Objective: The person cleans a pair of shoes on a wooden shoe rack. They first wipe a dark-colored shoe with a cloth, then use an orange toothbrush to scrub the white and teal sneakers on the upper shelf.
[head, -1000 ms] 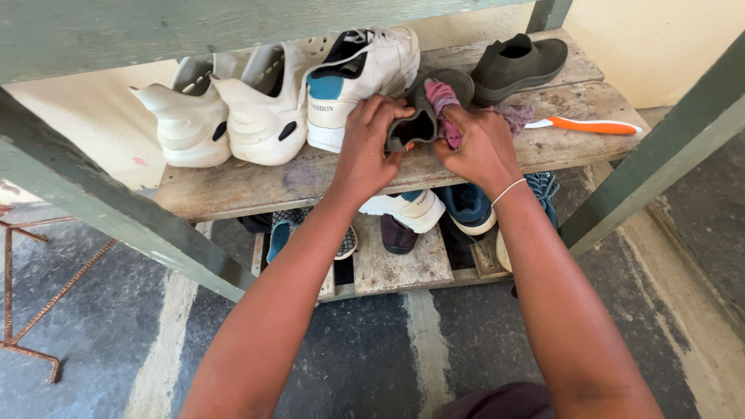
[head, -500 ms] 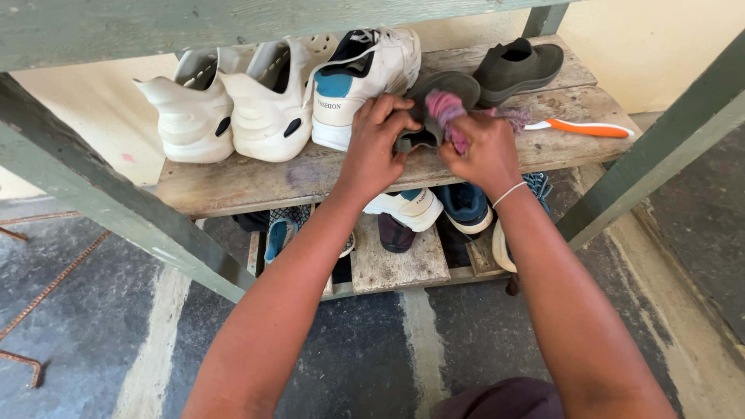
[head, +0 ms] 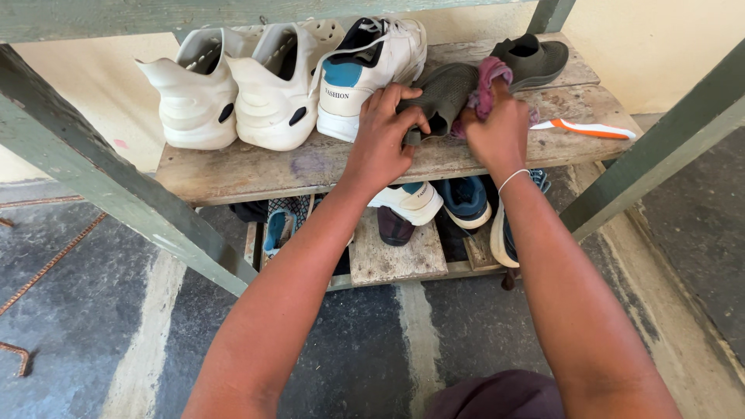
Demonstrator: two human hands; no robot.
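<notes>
Your left hand (head: 380,143) is clamped on the dark grey slip-on shoe (head: 444,93), fingers curled over its heel end, thumb side under; shoe is tipped up off the wooden shelf (head: 256,174), sole facing away from you, knit-looking upper, no laces visible. Your right hand (head: 497,132) is closed round a pink-purple rag (head: 487,77), bunched, pressed against the shoe's side just past your fingertips. Rag sticks up above the knuckles. Left of your left fingers, touching or nearly: white sneaker w/ blue heel patch (head: 365,66), then two white chunky shoes (head: 233,89). Beyond the right fingers sits the matching dark shoe (head: 535,56). Right of the right hand, near, lies an orange-and-white toothbrush (head: 594,129). Below both wrists, lower shelf w/ more shoes (head: 434,206).
</notes>
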